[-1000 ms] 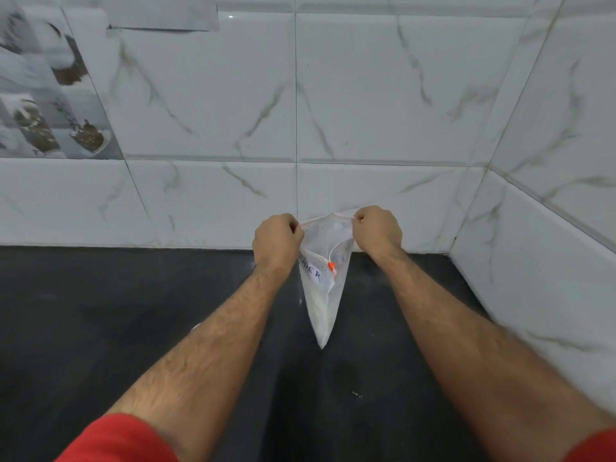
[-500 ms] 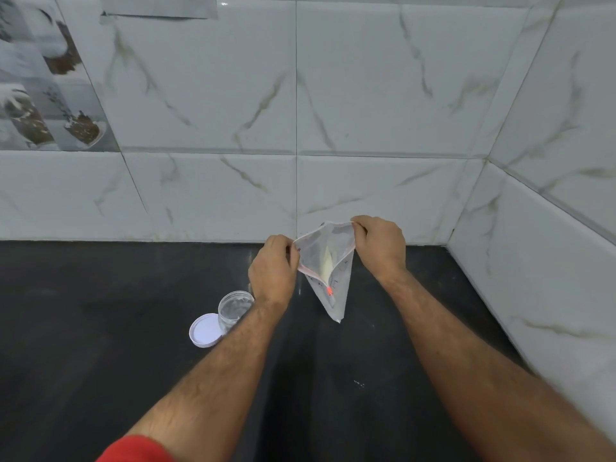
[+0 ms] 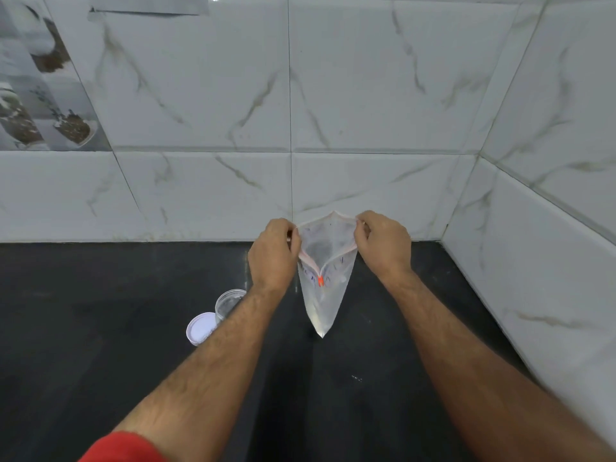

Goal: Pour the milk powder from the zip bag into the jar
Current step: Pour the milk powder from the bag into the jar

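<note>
Left hand: the left hand (image 3: 273, 253) is curled, pinching the left edge of the zip bag's mouth between thumb and fingers.
Right hand: the right hand (image 3: 383, 243) is curled the same way, pinching the right edge of the mouth; the two hands hold the opening spread wide.
Zip bag: the clear zip bag (image 3: 325, 288) hangs between the hands above the counter, mouth up and open, tapering to a point at the bottom; an orange slider (image 3: 320, 281) sits at the near end of the pink zip strip. Whitish powder shows faintly in its lower part; how much, I cannot tell.
Jar: the clear jar (image 3: 226, 303) stands upright and uncapped on the counter, left of the zip bag and below the left hand, partly hidden by the left forearm.
Lid: a white lid (image 3: 200, 328) lies flat just left of the jar, touching or nearly touching it.
Counter: the dark counter (image 3: 83, 328) carries jar and lid.
Wall: white marbled tiles (image 3: 200, 95) rise behind the zip bag and to its right.
Sleeve: a red sleeve (image 3: 123, 448) shows on the left arm.
</note>
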`<control>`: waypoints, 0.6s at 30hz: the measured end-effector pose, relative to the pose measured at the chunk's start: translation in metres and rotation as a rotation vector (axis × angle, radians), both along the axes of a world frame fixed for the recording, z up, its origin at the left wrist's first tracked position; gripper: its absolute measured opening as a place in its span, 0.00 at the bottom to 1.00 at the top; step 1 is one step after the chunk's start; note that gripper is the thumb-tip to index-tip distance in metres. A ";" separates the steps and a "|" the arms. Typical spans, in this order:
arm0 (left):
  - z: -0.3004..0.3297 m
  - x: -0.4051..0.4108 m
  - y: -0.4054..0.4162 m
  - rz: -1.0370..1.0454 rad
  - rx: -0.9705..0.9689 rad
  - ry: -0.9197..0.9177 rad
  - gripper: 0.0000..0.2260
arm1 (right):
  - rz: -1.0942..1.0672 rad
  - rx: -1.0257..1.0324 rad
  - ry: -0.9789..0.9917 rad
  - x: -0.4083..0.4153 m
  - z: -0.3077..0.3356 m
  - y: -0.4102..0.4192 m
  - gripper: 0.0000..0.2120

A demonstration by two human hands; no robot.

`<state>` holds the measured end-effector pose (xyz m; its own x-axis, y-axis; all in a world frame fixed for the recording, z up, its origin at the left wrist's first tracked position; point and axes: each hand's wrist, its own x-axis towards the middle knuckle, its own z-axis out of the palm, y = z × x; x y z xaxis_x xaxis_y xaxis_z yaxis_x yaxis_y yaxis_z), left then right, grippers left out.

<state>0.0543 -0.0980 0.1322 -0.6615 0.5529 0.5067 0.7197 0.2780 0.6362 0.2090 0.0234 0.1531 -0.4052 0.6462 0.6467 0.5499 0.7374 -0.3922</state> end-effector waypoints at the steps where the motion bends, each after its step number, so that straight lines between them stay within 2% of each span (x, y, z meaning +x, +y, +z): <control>1: -0.008 -0.003 -0.003 -0.033 -0.085 0.005 0.06 | -0.007 -0.098 -0.094 0.003 -0.003 0.003 0.09; 3: -0.020 -0.007 -0.009 -0.074 -0.190 -0.014 0.06 | -0.017 -0.241 -0.126 0.008 -0.008 0.005 0.10; 7: -0.018 -0.010 -0.012 -0.084 -0.242 -0.031 0.06 | -0.029 -0.434 -0.130 0.007 -0.011 0.007 0.10; 10: -0.012 -0.013 -0.008 -0.098 -0.264 -0.094 0.06 | -0.010 -0.679 -0.188 0.002 -0.007 0.004 0.23; 13: -0.010 -0.016 -0.007 -0.108 -0.269 -0.160 0.06 | 0.058 -0.903 -0.388 -0.002 -0.001 -0.013 0.31; 15: -0.010 -0.016 -0.007 -0.107 -0.272 -0.187 0.07 | 0.084 -0.933 -0.445 -0.007 -0.002 -0.020 0.24; 17: -0.011 -0.015 -0.006 -0.112 -0.304 -0.225 0.08 | 0.070 -0.923 -0.380 -0.013 -0.006 -0.021 0.14; 18: -0.012 -0.014 -0.006 -0.124 -0.334 -0.234 0.09 | 0.061 -0.919 -0.335 -0.016 -0.008 -0.021 0.13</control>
<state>0.0404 -0.1040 0.1200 -0.6551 0.7442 0.1303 0.6079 0.4169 0.6757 0.1932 0.0027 0.1452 -0.5252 0.8126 -0.2528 0.7088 0.2533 -0.6584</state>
